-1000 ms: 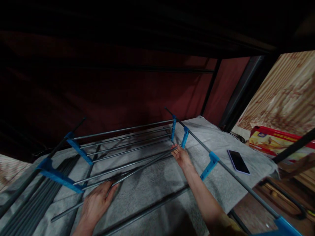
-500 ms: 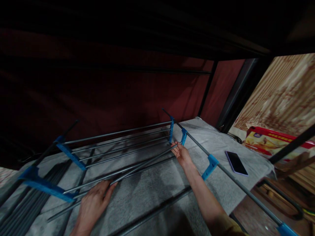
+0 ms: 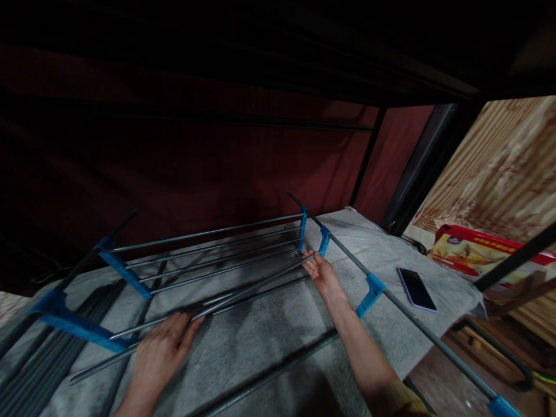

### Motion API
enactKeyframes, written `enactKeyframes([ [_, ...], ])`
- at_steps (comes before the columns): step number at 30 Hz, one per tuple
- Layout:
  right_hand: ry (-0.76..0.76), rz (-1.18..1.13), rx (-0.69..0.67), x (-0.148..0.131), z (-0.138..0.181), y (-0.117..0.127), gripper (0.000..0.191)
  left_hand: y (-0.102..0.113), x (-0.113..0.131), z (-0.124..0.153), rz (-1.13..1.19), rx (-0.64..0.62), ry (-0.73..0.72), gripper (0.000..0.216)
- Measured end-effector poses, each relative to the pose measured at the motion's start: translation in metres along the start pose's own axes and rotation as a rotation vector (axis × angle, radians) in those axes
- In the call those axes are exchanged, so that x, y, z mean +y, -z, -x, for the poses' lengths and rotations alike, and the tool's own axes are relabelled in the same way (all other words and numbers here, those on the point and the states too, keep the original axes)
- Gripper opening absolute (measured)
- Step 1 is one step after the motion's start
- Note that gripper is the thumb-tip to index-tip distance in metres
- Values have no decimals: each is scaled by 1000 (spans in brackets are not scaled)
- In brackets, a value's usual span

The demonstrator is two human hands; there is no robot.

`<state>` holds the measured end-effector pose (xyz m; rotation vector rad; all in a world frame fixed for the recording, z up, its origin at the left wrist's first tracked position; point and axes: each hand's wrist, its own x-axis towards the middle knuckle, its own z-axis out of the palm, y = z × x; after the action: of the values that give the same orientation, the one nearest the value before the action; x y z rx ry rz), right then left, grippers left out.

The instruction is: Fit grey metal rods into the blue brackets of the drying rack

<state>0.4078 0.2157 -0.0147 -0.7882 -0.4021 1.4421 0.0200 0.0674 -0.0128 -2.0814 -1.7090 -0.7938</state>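
My left hand [image 3: 163, 350] is closed around a thin grey metal tube [image 3: 260, 283], fingers over it and thumb along the near side. The tube slants up to the right, where my right hand [image 3: 322, 275] holds its far end beside a small blue plastic bracket [image 3: 324, 240]. Its left end sticks out past my left hand, near a larger blue bracket [image 3: 82, 323]. Several parallel tubes [image 3: 217, 269] span the blue brackets behind. Another tube lies close behind the held one, partly covered by my left hand.
A bundle of loose grey tubes [image 3: 52, 370] lies at the left on a grey cloth [image 3: 269, 353]. A phone [image 3: 417, 288] rests at the right, near a red and yellow package [image 3: 482, 252]. Dark frame bars and a low dark overhang surround the workspace.
My left hand has shifted slightly left and away from me. The held tube's left end has moved a little left and up in view. My right hand stays nearly in place.
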Motion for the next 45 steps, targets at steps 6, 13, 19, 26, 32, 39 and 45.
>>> enactKeyframes([
  [6, -11, 2, 7, -1, 1, -1, 9, 10, 2, -7, -26, -26, -36, 42],
  [13, 13, 9, -9, 1, 0, -1, 10, 11, -2, -14, -97, -14, -79, 41],
  [19, 26, 13, -12, 3, 1, 0, 7, 16, 0, -17, -106, -50, -89, 41],
  [26, 23, 33, 20, 4, 5, -5, 12, 16, -2, -21, -62, -94, -69, 39],
  [32, -118, 383, -153, 34, 45, -9, 18, 31, 20, -24, -75, -130, -54, 35],
  [39, 437, 973, -494, 56, 94, -49, 34, 39, 31, -29, -101, -152, -1, 28],
  [45, 1082, 1421, -829, 77, 88, -86, 39, 44, 32, -36, -97, -162, 7, 22],
])
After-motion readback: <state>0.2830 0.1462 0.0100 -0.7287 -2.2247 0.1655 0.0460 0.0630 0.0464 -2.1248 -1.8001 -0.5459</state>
